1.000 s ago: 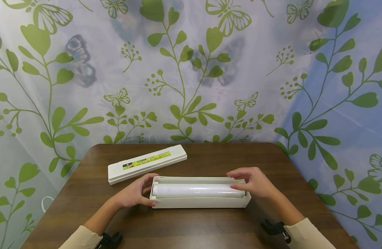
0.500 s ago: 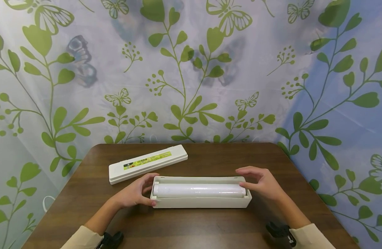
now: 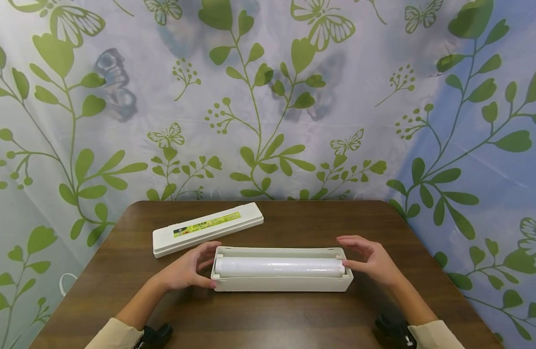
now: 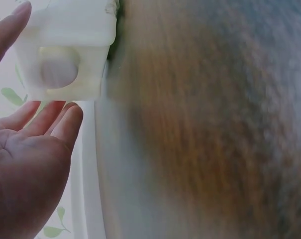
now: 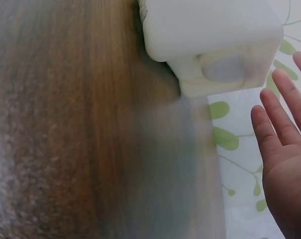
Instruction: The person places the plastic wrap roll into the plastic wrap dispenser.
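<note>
A cream open-topped dispenser box (image 3: 281,284) lies crosswise on the brown table (image 3: 268,315), with a white roll of film (image 3: 278,266) resting inside it. My left hand (image 3: 187,269) spans the box's left end, thumb at the front corner, fingers straight beside the back corner. In the left wrist view that hand (image 4: 26,169) shows an open palm just off the box end (image 4: 65,59). My right hand (image 3: 369,259) hovers open beside the box's right end, holding nothing. The right wrist view shows its fingers (image 5: 284,149) spread, apart from the box end (image 5: 215,40).
The box's flat white lid (image 3: 207,228), with a yellow-green label, lies at an angle behind the left hand. A curtain printed with leaves and butterflies (image 3: 268,97) hangs right behind the table. The table's corners are rounded.
My right hand has come off the right end of the roll and drawn back to the right, past the box's end. The left hand, box and lid have stayed put.
</note>
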Motion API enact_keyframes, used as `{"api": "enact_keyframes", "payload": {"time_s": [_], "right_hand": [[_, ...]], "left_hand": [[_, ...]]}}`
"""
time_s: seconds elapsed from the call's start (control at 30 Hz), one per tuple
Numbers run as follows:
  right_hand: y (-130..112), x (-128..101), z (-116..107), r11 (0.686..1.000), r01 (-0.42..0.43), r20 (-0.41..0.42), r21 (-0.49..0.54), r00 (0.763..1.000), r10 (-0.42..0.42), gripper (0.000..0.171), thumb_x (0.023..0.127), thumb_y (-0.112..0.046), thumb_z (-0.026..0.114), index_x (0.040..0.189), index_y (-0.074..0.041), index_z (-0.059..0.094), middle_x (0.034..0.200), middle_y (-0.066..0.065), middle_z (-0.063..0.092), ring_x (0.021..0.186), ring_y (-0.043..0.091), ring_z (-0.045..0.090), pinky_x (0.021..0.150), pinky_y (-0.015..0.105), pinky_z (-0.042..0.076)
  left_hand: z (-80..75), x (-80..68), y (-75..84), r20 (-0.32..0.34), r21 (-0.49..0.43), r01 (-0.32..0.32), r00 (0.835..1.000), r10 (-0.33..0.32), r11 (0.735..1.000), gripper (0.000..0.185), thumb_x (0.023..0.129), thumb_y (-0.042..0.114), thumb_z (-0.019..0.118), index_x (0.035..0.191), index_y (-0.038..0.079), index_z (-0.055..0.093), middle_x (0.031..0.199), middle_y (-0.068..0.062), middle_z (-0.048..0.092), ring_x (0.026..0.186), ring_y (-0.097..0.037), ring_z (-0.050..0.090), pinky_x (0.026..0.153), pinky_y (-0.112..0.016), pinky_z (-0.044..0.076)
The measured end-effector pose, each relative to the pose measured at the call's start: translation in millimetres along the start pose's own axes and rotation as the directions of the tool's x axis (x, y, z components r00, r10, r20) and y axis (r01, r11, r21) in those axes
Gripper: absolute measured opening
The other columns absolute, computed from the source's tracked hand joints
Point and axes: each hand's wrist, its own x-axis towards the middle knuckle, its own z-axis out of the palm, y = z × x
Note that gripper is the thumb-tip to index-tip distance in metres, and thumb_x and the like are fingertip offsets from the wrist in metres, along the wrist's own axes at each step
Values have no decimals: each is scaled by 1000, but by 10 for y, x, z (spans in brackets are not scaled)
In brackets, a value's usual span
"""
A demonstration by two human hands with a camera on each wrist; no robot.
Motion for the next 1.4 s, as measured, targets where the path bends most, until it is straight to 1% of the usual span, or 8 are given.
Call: {"api": "enact_keyframes", "payload": {"time_s": [0.1,0.3,0.5,0.63,0.8,1.07,1.3,1.4], "right_hand": [[21,-24,1,999,-15,13,37,1000,15,55,84,5,78,137,3,59,140,-5,63,133,17,58,108,15,44],[105,-62,4,995,-29,46,91,999,24,62,85,8,76,141,12,50,144,-6,59,136,13,56,109,15,44],[159,-84,7,989,2,119,147,993,-20,66,86,11,72,145,15,41,148,-2,56,140,9,51,111,15,41],[195,-101,7,982,-15,152,188,988,-14,70,86,11,71,148,14,37,152,4,53,141,7,49,111,14,40],[256,-111,5,972,-48,177,232,984,6,77,85,10,72,152,11,33,155,7,49,140,5,49,110,14,41],[307,-106,17,962,-110,237,249,970,50,90,83,1,77,156,7,25,160,34,30,142,1,44,110,13,38],[292,-112,35,955,-142,245,259,966,77,94,82,0,79,157,8,22,161,20,39,140,0,47,107,15,43],[307,-117,32,950,-152,255,273,964,82,97,81,0,80,156,10,19,159,12,43,138,0,48,107,15,43]], "left_hand": [[-28,-31,13,-6,-4,-1,1000,1,1000,101,79,11,88,155,-5,23,160,-25,33,150,-47,32,117,-44,35],[-79,-90,9,-27,-2,-28,999,28,1000,99,80,10,87,156,-4,24,161,-30,29,149,-49,30,117,-28,39],[-144,-123,-35,-80,59,-85,993,89,995,92,82,8,85,154,-5,29,154,-34,36,147,-45,35,117,-42,35],[-199,-146,-39,-141,83,-61,987,72,995,89,84,9,84,153,-6,30,154,-34,36,147,-36,40,117,-44,34],[-271,-164,-29,-204,123,-23,978,48,992,88,87,13,82,154,-8,28,155,-32,38,146,-47,36,116,-47,33],[-432,-197,-57,-344,209,15,937,59,978,83,87,15,82,151,-9,34,151,-31,44,143,-48,41,114,-46,37],[-605,-247,-110,-432,244,39,899,73,969,78,88,18,82,150,-4,39,151,-29,45,142,-42,42,113,-25,39],[-689,-268,-154,-460,254,57,885,69,965,76,88,18,82,148,-3,41,151,-28,45,142,-41,42,112,-21,38]]}}
